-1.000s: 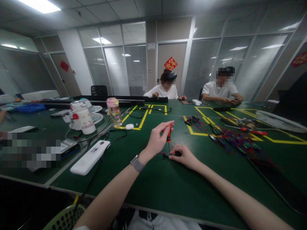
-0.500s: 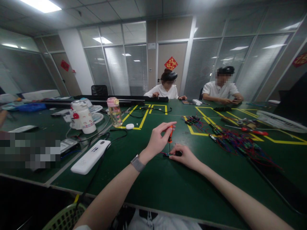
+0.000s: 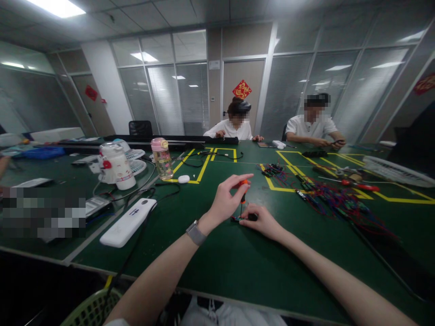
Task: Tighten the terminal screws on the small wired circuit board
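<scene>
orange handle up top: the left hand (image 3: 226, 199) pinches a small screwdriver (image 3: 242, 192) between thumb and fingertips, shaft standing nearly upright with the tip down on a little dark part (image 3: 245, 218) lying on the green table (image 3: 238, 267). index finger is stretched out straight over the handle, the other fingers curled in around it. the right hand (image 3: 260, 221) lies flat-ish beside the part, fingertips pressed on it and pinning it to the table; its thumb side is hidden, so whether it wraps the part i cannot tell.

doing this well, as i judge it: hold the shaft square to the part so the tip stays seated, roll the handle with the fingertips only, and let the right hand take all the twist so the part doesn't spin. light downward pressure; the risk is the tip skating off toward those holding fingers.

off to the right, a tangle of red and blue wires (image 3: 335, 201) and a red-handled tool (image 3: 355, 185), well apart. two people sit across the table, hands on their own work. a white box (image 3: 128, 222) lies to the left.
</scene>
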The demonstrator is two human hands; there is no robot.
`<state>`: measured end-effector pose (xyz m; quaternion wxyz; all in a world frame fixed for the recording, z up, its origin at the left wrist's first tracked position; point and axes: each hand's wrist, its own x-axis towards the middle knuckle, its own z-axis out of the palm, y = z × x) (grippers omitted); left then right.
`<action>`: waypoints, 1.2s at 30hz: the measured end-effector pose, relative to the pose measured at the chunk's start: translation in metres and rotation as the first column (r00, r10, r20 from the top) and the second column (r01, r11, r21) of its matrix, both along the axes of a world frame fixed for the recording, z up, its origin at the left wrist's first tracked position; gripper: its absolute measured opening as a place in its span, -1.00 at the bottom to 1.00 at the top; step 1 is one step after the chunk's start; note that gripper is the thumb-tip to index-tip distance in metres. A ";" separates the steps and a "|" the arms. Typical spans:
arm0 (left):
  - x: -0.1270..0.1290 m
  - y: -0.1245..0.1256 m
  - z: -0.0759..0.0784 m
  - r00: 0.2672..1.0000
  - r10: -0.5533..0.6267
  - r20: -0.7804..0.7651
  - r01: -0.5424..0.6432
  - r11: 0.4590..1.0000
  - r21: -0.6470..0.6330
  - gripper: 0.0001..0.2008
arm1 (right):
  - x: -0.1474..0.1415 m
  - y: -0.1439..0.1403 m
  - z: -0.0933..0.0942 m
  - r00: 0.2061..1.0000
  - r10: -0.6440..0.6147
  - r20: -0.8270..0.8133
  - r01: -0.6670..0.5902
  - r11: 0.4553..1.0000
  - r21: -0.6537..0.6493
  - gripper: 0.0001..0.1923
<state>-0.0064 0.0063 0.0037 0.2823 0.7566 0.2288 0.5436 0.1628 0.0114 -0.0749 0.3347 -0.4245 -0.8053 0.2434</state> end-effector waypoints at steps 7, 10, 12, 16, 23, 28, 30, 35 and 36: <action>0.000 0.001 0.000 1.000 0.031 0.003 -0.031 1.000 0.001 -0.72 | 0.001 0.000 0.001 1.000 0.012 0.009 -0.012 1.000 0.000 -0.90; 0.000 0.001 -0.001 0.999 0.032 0.000 -0.032 0.999 -0.006 -0.71 | 0.000 0.000 0.001 1.000 0.014 0.004 -0.014 1.000 0.001 -0.90; 0.000 0.001 -0.001 0.999 0.033 0.002 -0.033 0.999 -0.009 -0.71 | 0.000 0.000 0.000 1.000 0.012 0.005 -0.012 1.000 0.003 -0.89; 0.000 0.001 -0.001 1.000 0.021 0.007 -0.021 1.000 -0.012 -0.71 | 0.001 0.000 0.000 1.000 0.007 0.006 -0.007 1.000 -0.003 -0.89; -0.002 0.002 -0.002 1.000 0.009 -0.025 -0.010 1.000 -0.008 -0.67 | 0.001 0.001 -0.001 1.000 0.012 0.006 -0.012 1.000 0.010 -0.91; -0.001 0.001 -0.003 0.999 -0.012 -0.031 0.013 1.000 0.019 -0.63 | 0.000 0.001 -0.002 1.000 0.010 -0.002 -0.010 1.000 0.018 -0.89; -0.001 0.000 -0.002 0.999 0.017 -0.029 -0.016 0.999 0.030 -0.66 | 0.001 0.001 -0.002 1.000 0.011 0.000 -0.011 1.000 0.018 -0.89; 0.000 0.001 -0.002 0.998 0.058 -0.034 -0.057 0.998 0.036 -0.71 | 0.001 0.001 -0.001 1.000 0.012 0.005 -0.012 1.000 0.011 -0.88; 0.000 0.001 -0.002 0.998 0.054 -0.034 -0.053 0.998 0.029 -0.70 | 0.001 0.001 0.000 1.000 0.014 0.003 -0.014 1.000 0.010 -0.88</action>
